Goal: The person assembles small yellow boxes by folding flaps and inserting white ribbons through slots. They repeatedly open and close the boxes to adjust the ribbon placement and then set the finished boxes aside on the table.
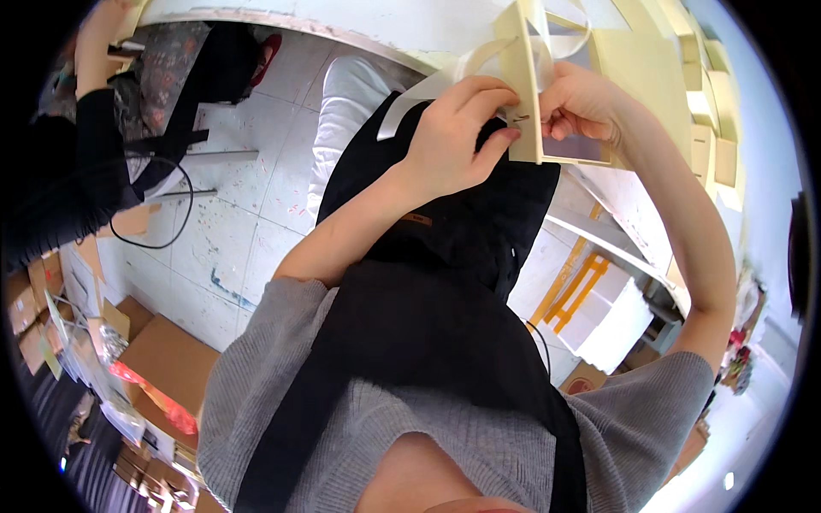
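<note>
A pale yellow box (528, 77) sits tilted at the table's edge, its open side toward my right. My left hand (457, 132) is at the outer face of its side panel, thumb and curved fingers pressed either side of a small dark slit. Inside the box, my right hand (586, 103) has its fingers curled close to that same panel; whatever they hold is hidden. A cream ribbon (395, 114) hangs down beside my left hand over my black apron, and another length of ribbon loops above the box.
More pale yellow boxes (703, 128) are stacked on the white table (299, 19) at the right. At far left another person's arm (96, 60) reaches to the table. Below stand a white crate with yellow bars (581, 295) and a cardboard box (167, 363).
</note>
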Available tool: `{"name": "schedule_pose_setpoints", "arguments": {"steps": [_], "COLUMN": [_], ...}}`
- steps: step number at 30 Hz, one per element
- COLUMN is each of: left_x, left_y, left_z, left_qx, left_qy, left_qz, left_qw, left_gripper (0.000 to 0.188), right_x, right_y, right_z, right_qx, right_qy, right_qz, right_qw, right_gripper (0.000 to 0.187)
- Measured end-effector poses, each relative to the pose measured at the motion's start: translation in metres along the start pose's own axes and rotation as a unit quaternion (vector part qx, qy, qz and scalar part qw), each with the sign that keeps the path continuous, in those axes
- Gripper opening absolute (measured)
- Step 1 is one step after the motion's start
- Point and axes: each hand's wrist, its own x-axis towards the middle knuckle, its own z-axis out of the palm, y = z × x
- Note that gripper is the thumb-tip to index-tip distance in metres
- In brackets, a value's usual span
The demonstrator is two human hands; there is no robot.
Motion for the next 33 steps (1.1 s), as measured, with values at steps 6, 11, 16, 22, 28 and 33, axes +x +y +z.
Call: {"name": "schedule_pose_setpoints", "arguments": {"steps": [6, 11, 16, 22, 28, 33], "left_x": [-0.002, -0.008, -0.091, -0.173, -0.16, -0.113], "left_y": [-0.011, -0.027, -0.09, -0.135, -0.103, -0.078], "left_z": [0.015, -0.028, -0.137, -0.173, -0.162, -0.128], "left_qx": [0.079, 0.184, 0.173, 0.055, 0.197, 0.12], "left_qy": [0.034, 0.081, 0.217, 0.346, 0.295, 0.215], "left_qz": [0.056, 0.069, -0.275, -0.439, -0.312, -0.226], "left_qw": [0.995, 0.977, 0.921, 0.827, 0.882, 0.942], "left_gripper": [0.019, 0.003, 0.003, 0.031, 0.052, 0.054], "right_x": [0.004, -0.019, -0.085, -0.029, 0.08, 0.114], "right_y": [0.009, 0.011, 0.046, 0.039, -0.077, -0.179], "right_z": [0.002, -0.001, 0.032, 0.074, 0.147, 0.132], "right_qx": [0.016, -0.052, -0.571, -0.485, -0.467, -0.435], "right_qy": [0.068, 0.105, 0.155, 0.261, 0.208, 0.476], "right_qz": [-0.001, -0.054, -0.329, -0.461, -0.595, -0.627], "right_qw": [0.998, 0.992, 0.736, 0.696, 0.62, 0.437], "right_gripper": [0.023, 0.038, 0.061, 0.018, 0.023, 0.04]}}
